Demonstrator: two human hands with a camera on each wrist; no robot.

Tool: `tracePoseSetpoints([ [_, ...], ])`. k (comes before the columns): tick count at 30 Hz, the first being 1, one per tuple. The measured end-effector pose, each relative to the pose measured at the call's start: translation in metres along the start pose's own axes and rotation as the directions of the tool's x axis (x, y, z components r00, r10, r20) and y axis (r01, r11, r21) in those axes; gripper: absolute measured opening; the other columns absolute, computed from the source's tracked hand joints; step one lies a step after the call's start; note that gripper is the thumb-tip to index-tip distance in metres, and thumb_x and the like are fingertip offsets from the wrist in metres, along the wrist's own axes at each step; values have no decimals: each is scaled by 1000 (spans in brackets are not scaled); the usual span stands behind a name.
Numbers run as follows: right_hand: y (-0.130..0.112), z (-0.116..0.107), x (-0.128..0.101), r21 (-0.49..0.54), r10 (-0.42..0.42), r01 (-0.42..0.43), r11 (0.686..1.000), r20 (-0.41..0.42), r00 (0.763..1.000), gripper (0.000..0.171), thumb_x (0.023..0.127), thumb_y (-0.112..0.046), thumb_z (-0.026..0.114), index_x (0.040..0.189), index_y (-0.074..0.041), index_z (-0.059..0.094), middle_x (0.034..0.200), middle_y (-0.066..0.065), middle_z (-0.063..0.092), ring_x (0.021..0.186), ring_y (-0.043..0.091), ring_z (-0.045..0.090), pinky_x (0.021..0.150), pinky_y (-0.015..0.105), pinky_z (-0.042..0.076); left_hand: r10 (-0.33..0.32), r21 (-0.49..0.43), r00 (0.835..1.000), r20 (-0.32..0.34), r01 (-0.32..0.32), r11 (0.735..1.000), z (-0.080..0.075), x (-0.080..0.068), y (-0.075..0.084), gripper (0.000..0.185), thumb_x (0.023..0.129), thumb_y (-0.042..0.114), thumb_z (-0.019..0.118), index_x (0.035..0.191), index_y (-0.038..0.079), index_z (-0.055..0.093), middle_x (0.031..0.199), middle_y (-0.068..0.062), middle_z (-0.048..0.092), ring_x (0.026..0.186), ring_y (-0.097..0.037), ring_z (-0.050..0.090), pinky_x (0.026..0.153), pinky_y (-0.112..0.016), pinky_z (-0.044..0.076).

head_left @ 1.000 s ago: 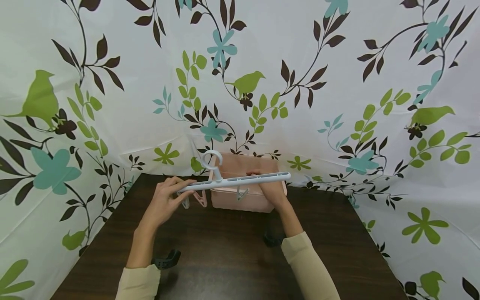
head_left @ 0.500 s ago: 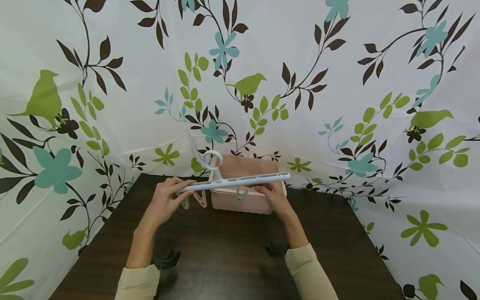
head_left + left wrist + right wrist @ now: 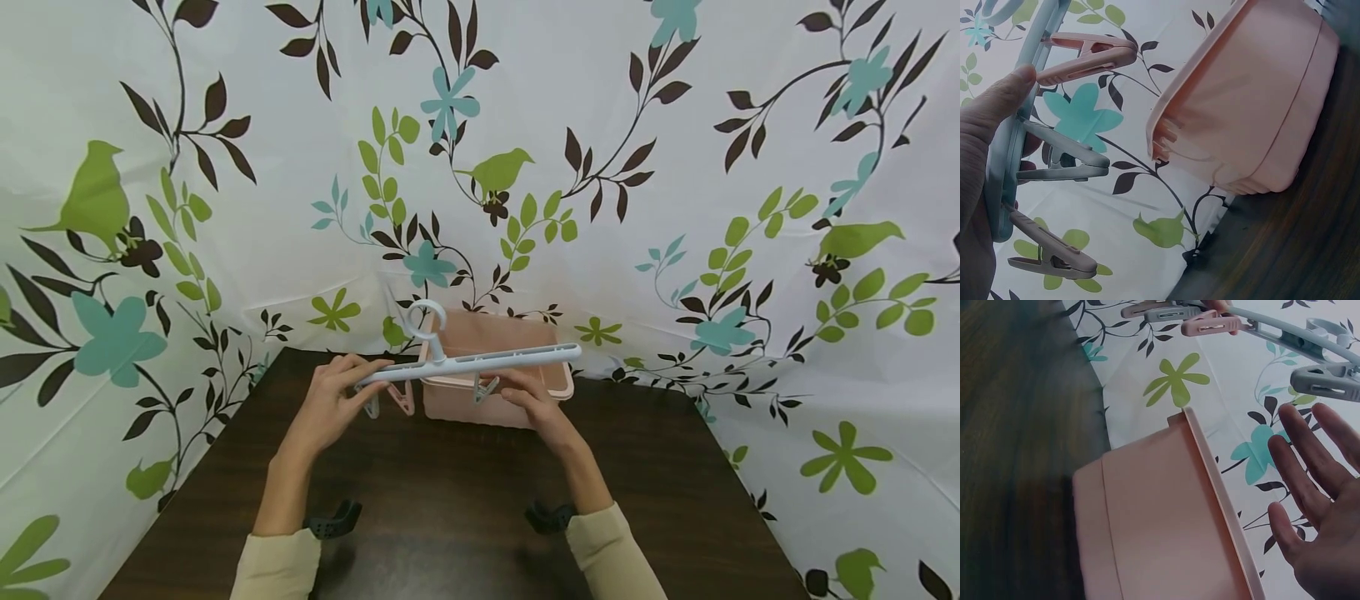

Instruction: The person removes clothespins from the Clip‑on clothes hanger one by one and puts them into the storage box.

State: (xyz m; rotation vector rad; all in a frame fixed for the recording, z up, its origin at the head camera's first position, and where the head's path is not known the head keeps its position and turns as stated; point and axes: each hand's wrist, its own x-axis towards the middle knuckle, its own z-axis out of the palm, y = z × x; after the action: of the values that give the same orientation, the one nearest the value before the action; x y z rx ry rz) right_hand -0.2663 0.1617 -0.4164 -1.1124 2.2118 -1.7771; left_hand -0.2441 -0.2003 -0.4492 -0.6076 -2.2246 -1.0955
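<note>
My left hand grips one end of a pale blue clip hanger, its thumb on the bar and the hook upward. Beneath the bar, near that hand, hang a pink clip, a blue-grey clip and a beige clip. Another grey-green clip hangs farther along, towards the hanger's other end. Close to this clip is my right hand, its fingers extended and spread in the right wrist view, just below the clip. A pink plastic basket stands behind the hanger, which partly hides it.
The dark wooden table carries the basket near its back edge. A white cloth patterned with leaves, birds and flowers rises behind and at both sides. Black straps sit at the wrists.
My right hand has come out from behind the hanger's right part, at the basket, and moved left and down towards the grey-green clip. The left hand and hanger stay almost still.
</note>
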Motion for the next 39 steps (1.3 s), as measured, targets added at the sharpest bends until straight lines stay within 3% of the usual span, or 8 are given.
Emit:
tracePoseSetpoints([
  [4, -4, 4, -2, -14, 40, -40, 999, 36, 999, 46, 112, -19, 51, 152, 4, 53, 147, 32, 58, 134, 17, 63, 116, 57, 46, 0, -4, 1000, -3, 0, 1000, 0, 1, 1, 41, 92, 7, 84, 131, 19, 79, 98, 5, 66, 85, -17, 45, 90, -42, 28],
  [8, -8, 7, -3, -4, 52, -52, 999, 55, 997, 46, 112, -17, 56, 152, 6, 53, 142, 38, 59, 133, 21, 65, 112, 39, 52, -1, -2, 1000, 0, 1, 1000, 0, 2, 1, 42, 92, 8, 84, 131, 20, 79, 97, 5, 66, 85, -17, 44, 90, -42, 28],
  [11, -10, 8, -3, 14, 78, -79, 997, 48, 996, 43, 111, -16, 60, 150, 2, 56, 141, 39, 60, 132, 26, 68, 109, 34, 54, -5, -2, 1000, 0, 5, 1000, 0, 3, 1, 41, 93, 8, 83, 132, 19, 79, 98, 5, 66, 86, -17, 44, 90, -42, 29],
  [17, -12, 9, -2, 29, 99, -100, 995, 25, 995, 40, 110, -14, 64, 144, 6, 59, 136, 41, 62, 129, 44, 68, 104, 34, 58, -10, 0, 1000, 4, 10, 1000, 0, 3, 3, 40, 94, 10, 83, 132, 20, 78, 99, 4, 66, 88, -15, 45, 92, -43, 29],
  [24, -11, 7, -2, 5, 82, -82, 997, 3, 997, 37, 110, -12, 62, 140, 11, 59, 125, 33, 70, 119, 32, 73, 99, 34, 59, 8, 5, 1000, -4, -8, 1000, -1, 5, 2, 40, 93, 10, 83, 132, 19, 79, 100, 3, 67, 88, -19, 47, 90, -43, 29],
  [31, -14, 6, -3, -17, 94, -94, 995, -12, 995, 37, 111, -13, 62, 138, 12, 60, 126, 35, 69, 121, 48, 68, 100, 34, 59, 1, 6, 1000, 3, -1, 1000, -3, 5, 1, 38, 95, 15, 82, 133, 19, 78, 101, 3, 67, 87, -19, 45, 92, -44, 29],
  [35, -15, 7, -4, -12, 85, -85, 996, -11, 996, 35, 111, -12, 61, 137, 11, 61, 127, 38, 66, 118, 43, 70, 100, 35, 59, -11, 5, 1000, 4, 11, 1000, -3, 3, 1, 38, 95, 12, 82, 133, 18, 78, 101, 2, 67, 86, -16, 44, 91, -43, 29],
  [39, -13, 10, -6, -7, 69, -69, 998, -7, 998, 32, 111, -9, 60, 135, 11, 61, 125, 39, 65, 113, 27, 73, 98, 34, 59, -24, 9, 1000, 11, 24, 1000, -1, -1, 1, 38, 95, 12, 82, 132, 18, 79, 99, 3, 66, 86, -12, 42, 91, -44, 29],
])
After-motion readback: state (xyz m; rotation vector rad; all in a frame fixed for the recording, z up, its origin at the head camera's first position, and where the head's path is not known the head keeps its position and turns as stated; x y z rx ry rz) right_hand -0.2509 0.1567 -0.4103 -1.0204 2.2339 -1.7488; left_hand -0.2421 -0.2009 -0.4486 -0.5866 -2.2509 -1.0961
